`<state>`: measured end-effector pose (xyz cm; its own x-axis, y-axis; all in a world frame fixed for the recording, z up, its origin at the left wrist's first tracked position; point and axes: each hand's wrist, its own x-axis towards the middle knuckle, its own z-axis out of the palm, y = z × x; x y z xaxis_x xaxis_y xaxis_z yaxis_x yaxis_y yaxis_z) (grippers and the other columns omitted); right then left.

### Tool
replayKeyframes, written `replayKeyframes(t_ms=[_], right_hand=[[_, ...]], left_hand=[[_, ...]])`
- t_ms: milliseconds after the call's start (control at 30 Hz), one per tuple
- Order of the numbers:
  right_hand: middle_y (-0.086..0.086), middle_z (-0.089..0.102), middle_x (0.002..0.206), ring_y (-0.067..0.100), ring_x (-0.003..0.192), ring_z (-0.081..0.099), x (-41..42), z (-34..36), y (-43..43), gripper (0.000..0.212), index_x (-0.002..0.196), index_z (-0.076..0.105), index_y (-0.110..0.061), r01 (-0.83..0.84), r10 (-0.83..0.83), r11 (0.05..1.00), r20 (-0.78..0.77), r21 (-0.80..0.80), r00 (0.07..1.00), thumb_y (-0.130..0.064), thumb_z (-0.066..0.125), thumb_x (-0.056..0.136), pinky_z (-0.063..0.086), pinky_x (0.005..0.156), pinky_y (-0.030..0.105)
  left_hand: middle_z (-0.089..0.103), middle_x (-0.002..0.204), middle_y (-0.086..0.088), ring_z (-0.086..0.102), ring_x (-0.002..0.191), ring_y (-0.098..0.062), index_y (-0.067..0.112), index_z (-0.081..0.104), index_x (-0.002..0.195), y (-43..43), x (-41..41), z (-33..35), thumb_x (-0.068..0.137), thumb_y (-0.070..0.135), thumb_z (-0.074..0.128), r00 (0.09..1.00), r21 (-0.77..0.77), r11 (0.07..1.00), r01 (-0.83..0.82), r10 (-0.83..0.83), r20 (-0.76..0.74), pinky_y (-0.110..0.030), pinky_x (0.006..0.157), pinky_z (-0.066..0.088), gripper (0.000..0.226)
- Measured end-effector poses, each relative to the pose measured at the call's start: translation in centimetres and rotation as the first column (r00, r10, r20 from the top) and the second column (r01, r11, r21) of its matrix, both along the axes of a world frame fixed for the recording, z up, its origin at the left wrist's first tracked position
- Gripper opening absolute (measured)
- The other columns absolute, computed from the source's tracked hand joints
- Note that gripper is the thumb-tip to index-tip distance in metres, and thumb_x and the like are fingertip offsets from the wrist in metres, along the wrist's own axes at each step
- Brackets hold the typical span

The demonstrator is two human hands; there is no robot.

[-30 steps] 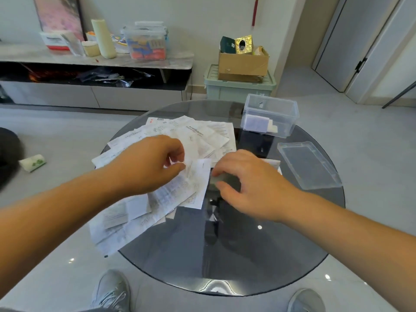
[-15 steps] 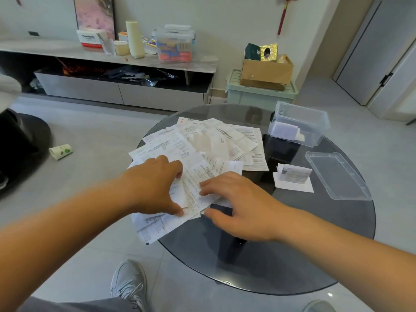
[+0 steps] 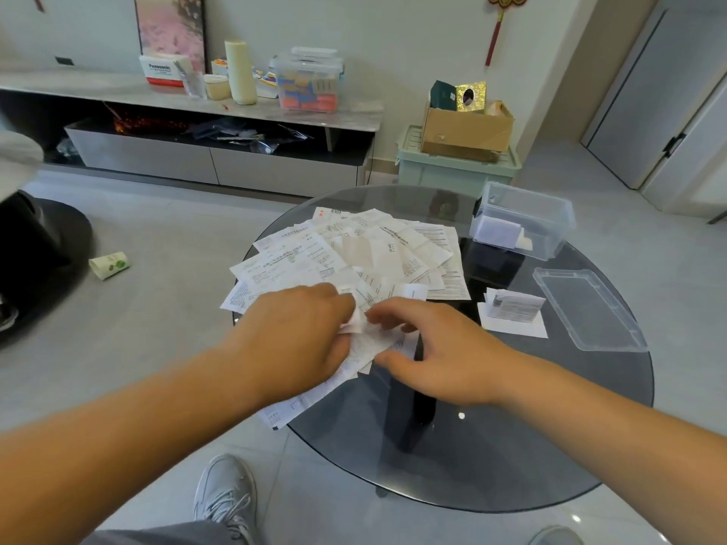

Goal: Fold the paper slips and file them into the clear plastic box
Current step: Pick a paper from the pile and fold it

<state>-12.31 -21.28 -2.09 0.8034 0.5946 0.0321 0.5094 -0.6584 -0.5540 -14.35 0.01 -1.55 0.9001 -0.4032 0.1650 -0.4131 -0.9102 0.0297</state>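
— Where's the small white paper slip (image 3: pixel 355 322)?
— Pinched by curled fingers (image 3: pixel 332 302) of the left hand (image 3: pixel 291 340), over the spread white receipts (image 3: pixel 354 249) on the round dark glass tabletop (image 3: pixel 511 446).
— The right hand (image 3: pixel 444 359)?
— Its fingertips (image 3: pixel 377 314) touch the slip; whether they grip it, I can't tell.
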Motion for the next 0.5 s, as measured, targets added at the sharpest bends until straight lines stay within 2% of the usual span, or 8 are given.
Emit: replayKeyframes(t_ms=[100,167,233,300,333,400,500], right_hand=[[-0.025,0.057,0.122,-0.003,0.117,0.05,-0.3,0.7,-1.9,0.044,0.128,0.056,-0.036,-0.013,0.013,1.0,0.034,0.014,0.999,-0.033,0.071,0.086,0.042,0.097,0.017],[-0.026,0.057,0.123,-0.003,0.121,0.048,-0.7,1.2,-3.5,0.046,0.128,0.058,-0.038,-0.031,0.031,0.999,0.028,-0.013,0.999,-0.036,0.074,0.084,0.042,0.098,0.017],[-0.029,0.056,0.121,-0.007,0.121,0.046,-1.4,1.5,-5.1,0.047,0.123,0.056,-0.047,-0.045,0.045,0.997,-0.004,-0.058,0.999,-0.043,0.078,0.081,0.039,0.097,0.011],[-0.03,0.054,0.122,-0.01,0.119,0.045,-2.1,1.3,-6.5,0.052,0.122,0.053,-0.051,-0.056,0.051,0.988,-0.036,-0.144,0.998,-0.053,0.078,0.077,0.037,0.098,0.01],[-0.029,0.054,0.123,-0.008,0.12,0.045,-2.4,0.9,-7.3,0.055,0.126,0.053,-0.049,-0.069,0.065,0.978,-0.023,-0.198,0.998,-0.059,0.075,0.076,0.037,0.1,0.013],[-0.027,0.053,0.128,-0.006,0.124,0.045,-3.1,-0.2,-8.9,0.06,0.13,0.054,-0.042,-0.083,0.091,0.963,0.019,-0.257,0.996,-0.068,0.068,0.077,0.036,0.106,0.021],[-0.028,0.04,0.148,-0.014,0.139,0.024,-4.4,-1.7,-11.1,0.063,0.129,0.057,-0.039,-0.046,0.057,0.966,0.039,-0.254,0.998,-0.075,0.059,0.077,0.025,0.116,0.016]], left_hand=[[0.062,0.088,0.005,0.064,0.074,-0.021,0.023,0.063,0.096,-2.2,-1.2,-0.7,0.093,0.037,0.039,0.978,-0.096,0.979,0.179,-0.166,0.127,-0.037,0.053,0.052,0.027],[0.063,0.081,0.002,0.063,0.066,-0.022,0.021,0.065,0.086,-3.7,-1.8,-1.4,0.088,0.03,0.05,0.943,-0.114,0.951,0.286,-0.259,0.209,-0.034,0.044,0.05,0.018],[0.066,0.085,-0.001,0.061,0.066,-0.022,0.019,0.066,0.084,-5.2,-2.2,-1.9,0.081,0.02,0.07,0.921,-0.123,0.931,0.343,-0.308,0.237,-0.032,0.044,0.048,0.005],[0.066,0.087,-0.001,0.061,0.067,-0.023,0.02,0.068,0.087,-6.7,-2.3,-2.7,0.079,0.021,0.076,0.92,-0.134,0.919,0.371,-0.344,0.187,-0.033,0.047,0.049,0.011],[0.066,0.087,0.0,0.062,0.068,-0.022,0.021,0.069,0.09,-7.2,-2.3,-3.1,0.083,0.026,0.072,0.919,-0.144,0.911,0.386,-0.366,0.151,-0.033,0.05,0.05,0.008],[0.066,0.095,0.004,0.064,0.08,-0.019,0.027,0.067,0.107,-7.9,-2.4,-3.4,0.091,0.046,0.056,0.924,-0.175,0.909,0.378,-0.382,0.016,-0.033,0.063,0.054,0.027],[0.054,0.131,0.01,0.053,0.116,-0.012,0.036,0.049,0.137,-7.8,-2.3,-3.1,0.087,0.072,0.048,0.927,-0.126,0.938,0.325,-0.342,-0.153,-0.033,0.1,0.046,0.062]])
